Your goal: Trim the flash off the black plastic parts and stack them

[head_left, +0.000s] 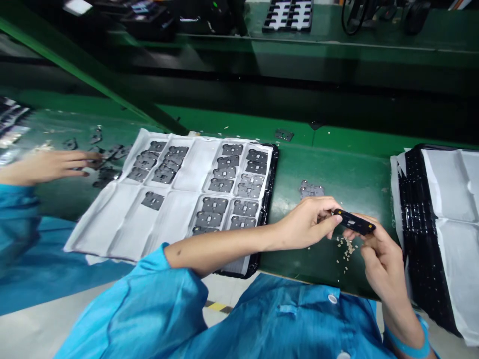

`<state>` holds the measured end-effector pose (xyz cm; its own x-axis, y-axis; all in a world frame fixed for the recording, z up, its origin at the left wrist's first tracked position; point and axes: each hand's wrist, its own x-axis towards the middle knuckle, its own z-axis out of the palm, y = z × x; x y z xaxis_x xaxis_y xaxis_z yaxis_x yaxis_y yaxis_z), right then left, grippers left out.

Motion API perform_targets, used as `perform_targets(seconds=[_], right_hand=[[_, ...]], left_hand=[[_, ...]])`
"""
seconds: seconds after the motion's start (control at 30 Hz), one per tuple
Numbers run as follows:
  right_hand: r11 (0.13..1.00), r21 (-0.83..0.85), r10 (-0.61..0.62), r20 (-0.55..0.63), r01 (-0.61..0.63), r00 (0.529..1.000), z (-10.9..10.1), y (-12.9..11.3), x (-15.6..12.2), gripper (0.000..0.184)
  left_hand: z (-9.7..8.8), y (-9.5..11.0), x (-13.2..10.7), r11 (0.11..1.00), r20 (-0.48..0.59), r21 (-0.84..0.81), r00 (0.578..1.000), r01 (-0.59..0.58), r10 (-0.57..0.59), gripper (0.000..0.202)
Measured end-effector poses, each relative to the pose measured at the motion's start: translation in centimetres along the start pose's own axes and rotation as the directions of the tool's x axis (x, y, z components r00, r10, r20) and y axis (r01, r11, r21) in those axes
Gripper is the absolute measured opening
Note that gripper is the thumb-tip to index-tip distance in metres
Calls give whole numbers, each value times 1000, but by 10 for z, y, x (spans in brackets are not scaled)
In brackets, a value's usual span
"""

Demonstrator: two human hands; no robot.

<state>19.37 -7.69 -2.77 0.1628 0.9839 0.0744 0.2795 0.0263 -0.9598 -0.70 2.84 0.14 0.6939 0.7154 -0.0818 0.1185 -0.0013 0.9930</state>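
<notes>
Between both hands I hold a thin black plate [352, 222] with small yellow patches near its ends, tilted above the green bench. My left hand [318, 222] pinches its left end, the thumb on the face. My right hand [383, 254] grips the right end, fingers behind the plate. Tiny tan pieces [348, 249] lie scattered on the bench below it. Just beyond my left hand rest some dark grey flat plates [311, 189]. To the left, a tray lined with white sheet [187, 169] holds several similar grey plates [215, 204] in its compartments.
At the right stands a stack of black trays [415, 214] with white liners. A co-worker's hand [56, 164] reaches toward loose dark parts [108, 172] at the left. One grey plate [284, 134] lies near the bench's back. A green beam [93, 70] slants across the upper left.
</notes>
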Motion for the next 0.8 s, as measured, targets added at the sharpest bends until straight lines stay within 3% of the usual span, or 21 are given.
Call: perform_targets(seconds=[0.13, 0.3, 0.43, 0.8], right_hand=[[967, -234, -138, -132, 104, 982, -18, 2, 2, 27], [994, -105, -44, -40, 40, 998, -11, -4, 0, 12], [999, -46, -21, -63, 18, 998, 1, -9, -2, 24], [998, 38, 50, -20, -49, 999, 3, -15, -3, 18]], left_hand=[[2, -2, 0, 997, -8, -59, 998, 54, -54, 18], [4, 2, -1, 995, -13, -92, 1000, 26, -27, 18], [5, 5, -3, 992, -24, -124, 999, 20, -23, 27], [10, 2, -4, 963, -70, -259, 996, -75, 59, 28]])
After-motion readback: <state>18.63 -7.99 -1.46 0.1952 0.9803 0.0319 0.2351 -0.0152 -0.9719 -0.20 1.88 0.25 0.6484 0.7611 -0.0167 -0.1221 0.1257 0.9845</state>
